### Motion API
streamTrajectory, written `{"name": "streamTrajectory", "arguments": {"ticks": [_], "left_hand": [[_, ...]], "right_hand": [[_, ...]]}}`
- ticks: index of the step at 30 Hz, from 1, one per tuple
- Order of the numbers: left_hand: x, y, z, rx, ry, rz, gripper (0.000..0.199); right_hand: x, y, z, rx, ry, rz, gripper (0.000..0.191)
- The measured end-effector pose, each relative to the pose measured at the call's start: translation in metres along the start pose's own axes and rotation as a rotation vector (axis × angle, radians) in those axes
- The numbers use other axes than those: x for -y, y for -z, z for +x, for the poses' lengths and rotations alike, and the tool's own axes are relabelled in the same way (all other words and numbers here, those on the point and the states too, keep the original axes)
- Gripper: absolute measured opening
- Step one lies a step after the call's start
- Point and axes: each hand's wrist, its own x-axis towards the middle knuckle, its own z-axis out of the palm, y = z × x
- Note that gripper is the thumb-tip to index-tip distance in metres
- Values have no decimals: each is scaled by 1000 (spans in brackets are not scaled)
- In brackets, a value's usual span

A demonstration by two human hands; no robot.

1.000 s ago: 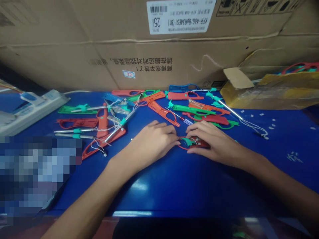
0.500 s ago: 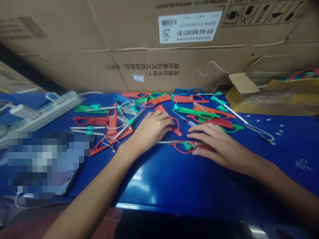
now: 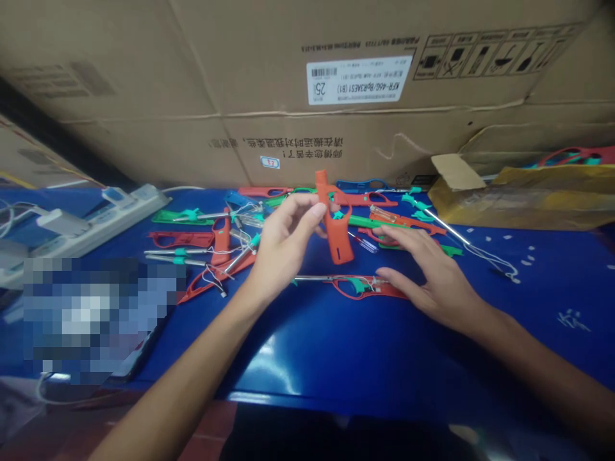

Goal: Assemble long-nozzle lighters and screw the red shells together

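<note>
Raised off the table, an orange-red lighter shell half [image 3: 339,240] is pinched between the thumb and fingers of my left hand [image 3: 287,237], its smooth outer side toward me. My right hand [image 3: 430,269] has its fingers apart, hovering over or just touching the right end of a red lighter half [image 3: 353,288]. That half lies flat and carries a metal tube, a green trigger and white wires. Behind the right hand are a green shell half [image 3: 368,221] and a screwdriver [image 3: 366,244] with a clear purplish handle.
Left of my hands lie several shell halves, metal tubes [image 3: 177,252] with green triggers, and wires. A power strip [image 3: 91,224] and a blurred-out object [image 3: 100,317] are at the far left. A large cardboard box [image 3: 269,77] stands behind; an open carton [image 3: 533,195] holds more shells.
My left hand has lifted the orange-red shell half off the table and turned it upright. My right thumb and fingers have spread further apart.
</note>
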Motion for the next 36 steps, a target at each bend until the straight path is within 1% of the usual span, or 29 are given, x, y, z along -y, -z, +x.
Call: {"name": "streamTrajectory", "arguments": {"ticks": [2, 4, 6, 8, 10, 11, 13, 17, 18, 20, 23, 25, 29, 32, 34, 36], "left_hand": [[-1, -1, 1, 7, 97, -166, 16], [0, -1, 1, 35, 178, -273, 14], [1, -4, 0, 72, 239, -341, 11], [5, -7, -2, 126, 273, -348, 11], [9, -11, -5, 191, 268, -241, 15], [12, -11, -7, 217, 251, -140, 17], [18, -10, -9, 246, 191, 143, 21], [35, 5, -6, 251, -34, 789, 22], [40, 10, -4, 240, -86, 908, 23], [50, 21, 1, 201, -139, 1078, 28], [60, 31, 7, 234, -113, 1186, 33], [61, 33, 8, 252, -81, 1231, 33], [55, 28, 5, 216, -91, 1310, 25], [52, 25, 3, 232, -102, 1312, 22], [50, 24, 3, 258, -110, 1310, 24], [47, 24, 5, 253, -123, 1294, 28]], "right_hand": [[1, -2, -1, 27, -21, 23, 64], [2, -5, -2, 52, -50, 29, 68], [2, -7, -4, 42, -71, 16, 70], [1, -8, -5, 11, -74, -8, 65], [0, -6, -5, -14, -58, -29, 52], [-1, -4, -4, -21, -54, -34, 44], [-4, 1, -2, -37, -65, -33, 34], [-13, 11, -1, -76, -134, -48, 34], [-15, 12, -1, -67, -131, -53, 34], [-19, 11, -2, -21, -90, -56, 33], [-20, 6, -2, 54, -24, -55, 32], [-19, 3, -2, 69, -14, -54, 33], [-16, 1, -2, 56, -53, -68, 34], [-16, 1, -1, 65, -57, -81, 33], [-18, 1, -1, 75, -45, -90, 32], [-19, 1, -1, 86, -35, -93, 33]]}}
